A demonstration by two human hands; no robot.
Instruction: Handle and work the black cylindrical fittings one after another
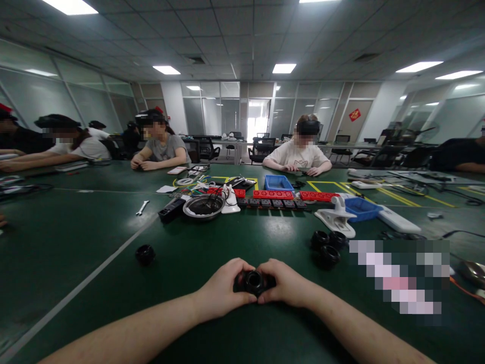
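Note:
A black cylindrical part with a round hole (253,279) is held low over the green table (212,333), its opening turned up toward me. My left hand (227,285) grips it from the left, and my right hand (282,283) closes round its right side. Both thumbs meet near its front edge, and the fingers hide its sides. Similar black ring-shaped parts lie nearby: a single black ring part (145,255) to the left, and a cluster of three black ring parts (329,255) to the right of my hands.
Beyond my hands lie a round metal dish (203,216), red strips (273,194), a white clip base (337,222), blue trays (278,183) and tangled cables. A wrench (142,208) lies at left. Blurred blocks cover something at right. Several people sit around the table.

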